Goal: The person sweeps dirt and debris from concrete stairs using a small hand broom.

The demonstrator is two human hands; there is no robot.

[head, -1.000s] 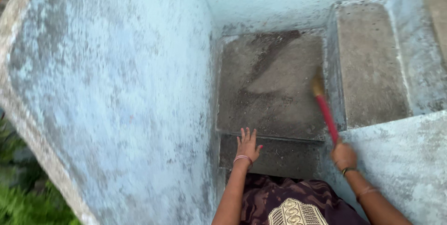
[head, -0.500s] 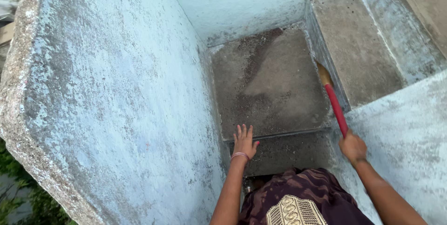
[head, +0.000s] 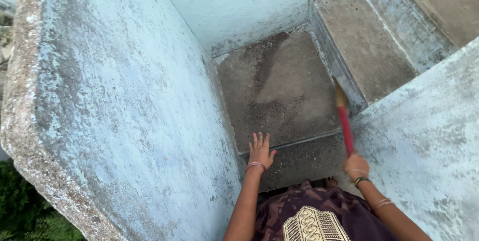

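Right hand: the right hand (head: 356, 165) is fisted tight round the red handle of a broom (head: 344, 119).
Broom: it slants up and away, straw head against the riser at the right edge of the landing (head: 279, 91).
Left hand: the left hand (head: 260, 151) is empty, fingers spread, palm down by the blue wall (head: 124, 101).
Landing: grey concrete, speckled with dark grit.
Upper step: the upper step (head: 361, 41) rises to the right.

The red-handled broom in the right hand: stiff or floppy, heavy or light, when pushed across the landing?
The broom probably handles light: the right hand alone holds it by the handle end. Its straight red handle looks stiff. The tan bristle head likely flexes against the gritty landing, though blur hides detail.
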